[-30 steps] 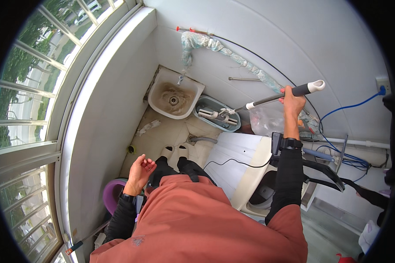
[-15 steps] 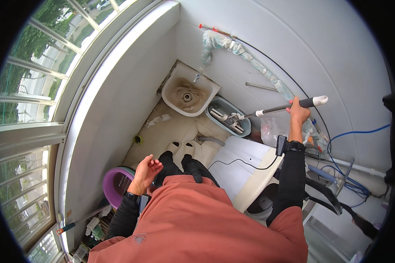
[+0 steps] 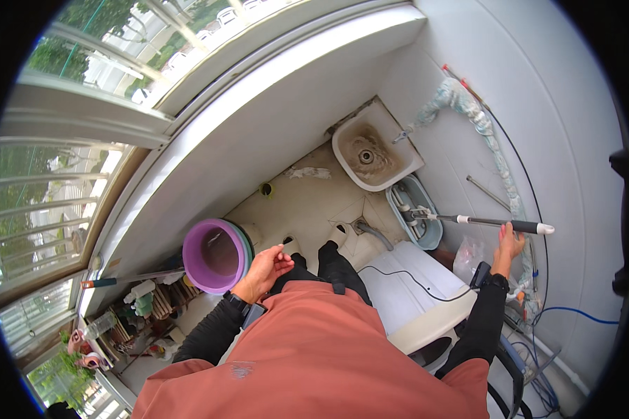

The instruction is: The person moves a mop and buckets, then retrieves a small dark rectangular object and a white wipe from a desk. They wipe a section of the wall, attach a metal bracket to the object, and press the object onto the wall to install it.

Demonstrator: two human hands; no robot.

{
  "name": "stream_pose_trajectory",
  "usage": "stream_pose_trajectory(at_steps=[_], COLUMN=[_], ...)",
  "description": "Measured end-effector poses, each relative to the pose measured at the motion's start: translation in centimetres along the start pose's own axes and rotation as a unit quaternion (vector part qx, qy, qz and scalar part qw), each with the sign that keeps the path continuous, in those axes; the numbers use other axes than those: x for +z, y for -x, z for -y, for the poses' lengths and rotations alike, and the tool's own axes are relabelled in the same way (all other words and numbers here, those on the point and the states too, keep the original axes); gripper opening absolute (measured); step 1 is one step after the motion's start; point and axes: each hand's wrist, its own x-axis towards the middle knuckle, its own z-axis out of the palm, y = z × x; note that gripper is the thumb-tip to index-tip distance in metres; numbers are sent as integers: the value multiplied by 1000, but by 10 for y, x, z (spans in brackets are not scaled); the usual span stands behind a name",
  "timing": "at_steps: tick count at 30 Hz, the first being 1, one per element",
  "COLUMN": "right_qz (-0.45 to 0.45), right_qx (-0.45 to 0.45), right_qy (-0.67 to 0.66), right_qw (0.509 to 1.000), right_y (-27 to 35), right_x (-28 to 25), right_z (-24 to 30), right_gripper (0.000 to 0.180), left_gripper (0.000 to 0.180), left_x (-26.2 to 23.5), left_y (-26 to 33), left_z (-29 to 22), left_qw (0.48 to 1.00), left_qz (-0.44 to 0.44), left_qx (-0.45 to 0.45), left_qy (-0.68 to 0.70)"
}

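A mop handle [image 3: 493, 221], with a black grip and white tip, slants up from the blue-grey mop bucket [image 3: 437, 237] toward the right wall. My right hand [image 3: 509, 248] is just below the grip, its fingertips at the handle and no longer wrapped round it. The mop's white-and-grey head [image 3: 414, 213] sits down in the bucket. On the left, my left hand [image 3: 264, 269] hangs in front of my body, fingers loosely bent and apart, holding nothing. Nearest to it is a purple basin [image 3: 201, 279], with a green rim showing behind it.
A stained white sink [image 3: 367, 155] with a tap [image 3: 400, 136] fills the far corner. By my right leg stands a white appliance [image 3: 398, 286] crossed by a black cord. A floor drain hose [image 3: 377, 234], a plastic bag [image 3: 468, 258] and a barred window [image 3: 56, 188] are around me.
My view has turned left, bringing the purple basin fully into sight. The right hand has loosened from round the mop handle and dropped below it. The left hand stays empty.
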Motion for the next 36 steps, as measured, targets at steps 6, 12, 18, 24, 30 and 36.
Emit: stream_pose_trajectory(at_steps=[6, 12, 18, 24, 30, 36], right_qz=[30, 290, 505, 631, 725, 696], right_qx=[88, 156, 178, 45, -23, -8], right_qy=[83, 242, 387, 513, 530, 581], right_qw=[992, 912, 751, 580, 439, 422], right_y=[81, 248, 395, 452, 457, 475], right_x=[2, 32, 56, 78, 159, 267], right_z=[-23, -81, -117, -134, -111, -66], right_gripper=[61, 42, 41, 30, 33, 36], left_gripper=[31, 37, 46, 45, 39, 45], left_x=[-63, -170, -273, -291, -268, -221], left_y=[8, 14, 31, 51, 53, 79], left_z=[16, 57, 124, 207, 280, 342], left_qw=[999, 987, 931, 983, 976, 947], left_qz=[32, -33, -76, -88, -175, -264], left_qx=[21, 21, 130, 109, 116, 183], left_qy=[-18, -159, -333, -121, -60, -12])
